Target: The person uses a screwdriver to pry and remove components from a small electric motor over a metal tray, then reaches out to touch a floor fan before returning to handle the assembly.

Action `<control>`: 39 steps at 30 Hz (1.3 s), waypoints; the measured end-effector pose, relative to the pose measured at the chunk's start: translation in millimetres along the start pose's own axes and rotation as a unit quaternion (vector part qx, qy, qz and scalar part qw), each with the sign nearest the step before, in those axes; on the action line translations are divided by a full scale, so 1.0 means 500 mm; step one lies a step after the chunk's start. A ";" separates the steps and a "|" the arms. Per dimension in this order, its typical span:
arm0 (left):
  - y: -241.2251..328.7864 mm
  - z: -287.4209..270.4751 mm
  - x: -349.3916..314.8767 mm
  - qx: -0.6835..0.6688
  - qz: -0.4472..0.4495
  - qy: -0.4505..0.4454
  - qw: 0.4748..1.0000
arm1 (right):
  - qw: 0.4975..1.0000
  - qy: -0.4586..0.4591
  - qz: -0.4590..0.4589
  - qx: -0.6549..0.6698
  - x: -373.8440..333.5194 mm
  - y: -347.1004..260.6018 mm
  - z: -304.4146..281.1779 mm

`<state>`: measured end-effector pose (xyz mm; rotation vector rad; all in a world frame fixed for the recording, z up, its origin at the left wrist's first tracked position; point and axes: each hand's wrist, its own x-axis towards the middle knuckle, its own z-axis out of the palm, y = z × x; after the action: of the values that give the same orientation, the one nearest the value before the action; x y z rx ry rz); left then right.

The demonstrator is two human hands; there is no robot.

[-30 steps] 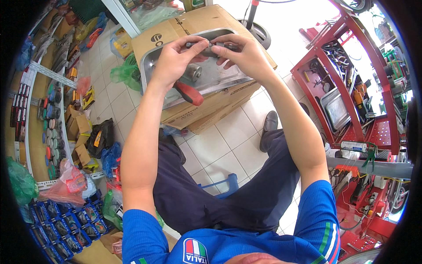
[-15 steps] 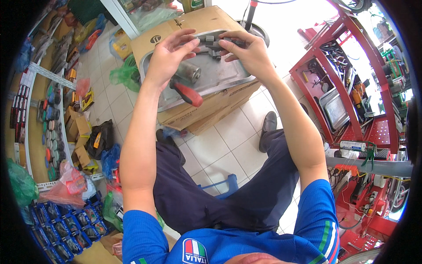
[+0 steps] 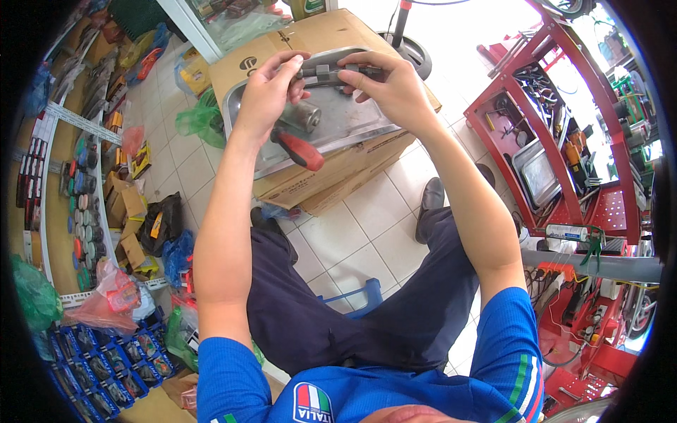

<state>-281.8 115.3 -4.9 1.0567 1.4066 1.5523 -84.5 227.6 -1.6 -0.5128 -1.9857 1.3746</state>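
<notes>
Over a shallow metal tray (image 3: 367,120), both of my hands are raised around a dark grey metal part with a blocky middle and a rod-like left end (image 3: 324,74). My right hand (image 3: 388,86) grips its right end between thumb and fingers, which hide much of it. At the left end, the thumb and fingers of my left hand (image 3: 271,92) are closed in a pinch. Below my left hand, a dull metal cylinder (image 3: 305,116) lies in the tray. A tool with a red and black handle (image 3: 302,151) rests there too, its handle towards me; its head is hidden.
The tray rests on a cardboard box (image 3: 338,28). A red tool cart (image 3: 493,106) stands at the right, with hand tools inside. Shelves of packaged parts (image 3: 84,141) and plastic bags line the left. A blue plastic stool (image 3: 367,296) shows between my legs.
My left hand has moved slightly right and its fingers have closed at the part's left end. My right hand and the part have shifted a little left, and the part has turned.
</notes>
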 end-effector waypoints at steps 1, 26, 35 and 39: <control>0.001 0.002 0.000 0.004 0.001 0.000 1.000 | 1.000 0.000 -0.003 -0.008 -0.001 0.000 -0.001; 0.008 0.004 -0.004 0.139 -0.039 0.043 0.989 | 0.998 0.021 0.000 -0.057 0.000 0.007 -0.002; 0.012 0.000 -0.006 0.104 -0.050 0.010 0.993 | 0.999 0.018 -0.013 -0.046 0.001 0.010 -0.001; 0.014 -0.003 -0.013 0.064 0.018 -0.009 0.998 | 0.999 0.022 -0.001 -0.033 0.002 0.008 -0.001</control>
<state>-281.1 108.3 1.4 1.1751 1.4980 1.4899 -85.1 230.1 -4.7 -0.5661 -2.0010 1.2906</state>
